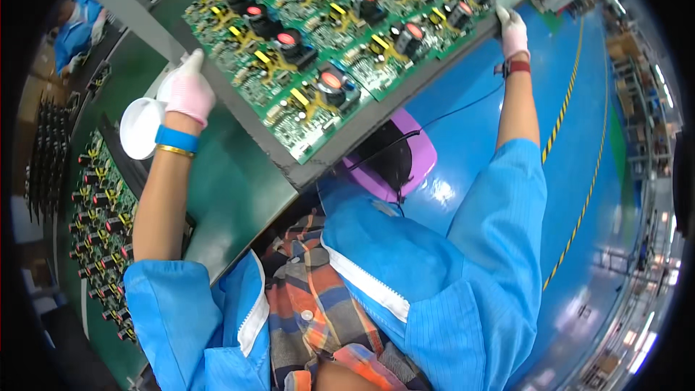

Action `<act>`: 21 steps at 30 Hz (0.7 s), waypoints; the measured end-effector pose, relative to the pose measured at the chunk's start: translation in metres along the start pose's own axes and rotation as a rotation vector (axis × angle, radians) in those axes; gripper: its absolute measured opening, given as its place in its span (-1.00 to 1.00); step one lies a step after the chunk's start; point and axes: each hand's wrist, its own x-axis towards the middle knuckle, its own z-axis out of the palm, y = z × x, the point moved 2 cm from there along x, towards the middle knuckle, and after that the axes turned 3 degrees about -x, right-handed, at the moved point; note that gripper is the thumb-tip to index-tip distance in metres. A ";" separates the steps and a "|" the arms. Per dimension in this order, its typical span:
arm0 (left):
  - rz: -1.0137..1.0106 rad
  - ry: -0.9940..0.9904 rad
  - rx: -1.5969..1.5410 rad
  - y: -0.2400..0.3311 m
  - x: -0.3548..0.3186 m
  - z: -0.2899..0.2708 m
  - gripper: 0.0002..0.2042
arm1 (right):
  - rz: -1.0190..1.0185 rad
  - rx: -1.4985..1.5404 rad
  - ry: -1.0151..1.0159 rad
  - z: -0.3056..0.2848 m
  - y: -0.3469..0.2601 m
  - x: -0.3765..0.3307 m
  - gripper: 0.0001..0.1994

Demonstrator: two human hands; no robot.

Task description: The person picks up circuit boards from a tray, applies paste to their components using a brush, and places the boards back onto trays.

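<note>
The green desk (235, 163) extends along my left side; the glossy blue floor (463, 119) lies to my right, marked by a yellow-and-black striped line (556, 134). Loaded shelving (644, 130) stands along the far right, bent by the lens.

The grey tray (255, 122) is positioned in front of me, one corner pointing toward my body. In this view its left portion overlaps the desk and its right portion overlaps the floor. It carries rows of green circuit boards (340, 36) fitted with black cylindrical components with red tops, yellow parts and small pale parts. The boards sit close together, component side up.

My left hand (190, 90), gloved in white and pale pink, is closed on the left edge of the tray, thumb laid along the rim. My right hand (514, 35), similarly gloved, pinches the right edge near its corner. On both hands, any fingers beneath the tray are hidden.

A blue wristband (176, 139) is fitted at my left wrist, and a red strap (519, 66) at my right. A white round container (139, 129) is located just beside the left wrist. Further left, a second group of boards (105, 224) rests over the desk. A purple stool (421, 159) with a black centre is visible beyond the tray's near edge; a thin black cable (452, 116) crosses it.
</note>
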 end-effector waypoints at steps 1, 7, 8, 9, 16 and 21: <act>-0.078 -0.063 0.015 0.007 -0.005 0.007 -0.85 | -0.025 -0.056 0.029 -0.007 0.000 -0.001 -0.61; 0.203 -0.328 0.545 0.015 0.006 -0.008 -0.84 | -0.115 0.120 -0.062 -0.005 -0.012 -0.007 -0.64; 0.204 -0.297 0.519 0.017 0.002 -0.002 -0.83 | -0.196 -0.028 0.087 -0.009 -0.012 -0.009 -0.65; 0.122 -0.335 0.463 0.021 0.004 -0.007 -0.83 | -0.275 -0.170 0.225 -0.008 -0.015 -0.012 -0.66; -0.109 -0.261 0.030 0.018 -0.020 0.003 -0.86 | -0.045 0.429 0.309 -0.004 0.029 -0.163 -0.82; 0.028 -0.349 0.303 0.022 -0.028 0.001 -0.87 | -0.269 -0.617 -0.263 0.049 0.068 -0.335 -0.58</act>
